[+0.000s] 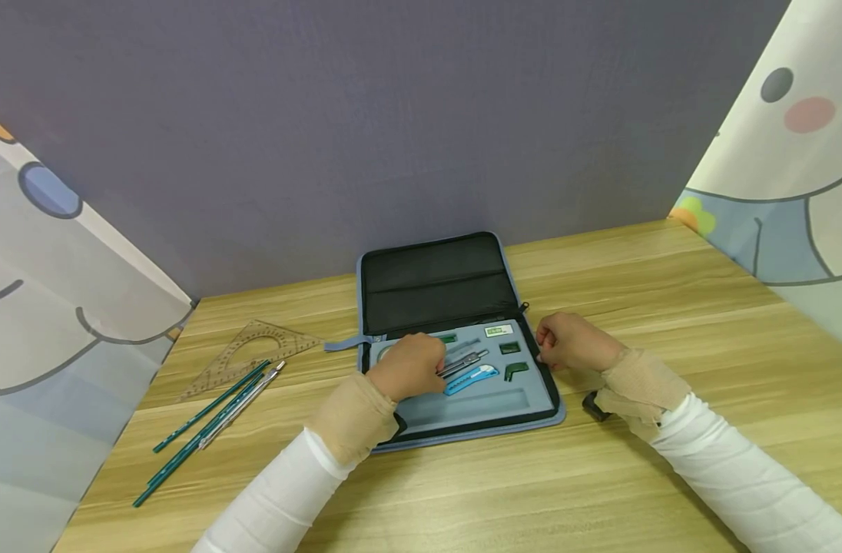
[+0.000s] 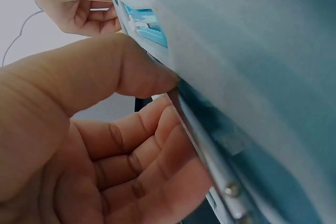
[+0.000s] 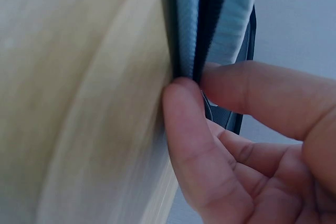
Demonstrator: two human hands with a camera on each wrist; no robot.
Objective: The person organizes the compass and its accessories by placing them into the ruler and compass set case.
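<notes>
In open case (image 1: 435, 283): blue cutter (image 1: 472, 379), compass (image 1: 465, 363), eraser (image 1: 498, 331).

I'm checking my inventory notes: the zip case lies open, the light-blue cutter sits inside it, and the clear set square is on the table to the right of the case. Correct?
Not quite: the head view shows the clear set square on the table to the left of the zip case. The case does lie open, with the light-blue cutter inside.

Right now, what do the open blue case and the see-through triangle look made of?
The case seems covered in matte cloth: its edge looks finely woven up close. The triangle is probably smooth, clear plastic, since the table shows through it.
</notes>
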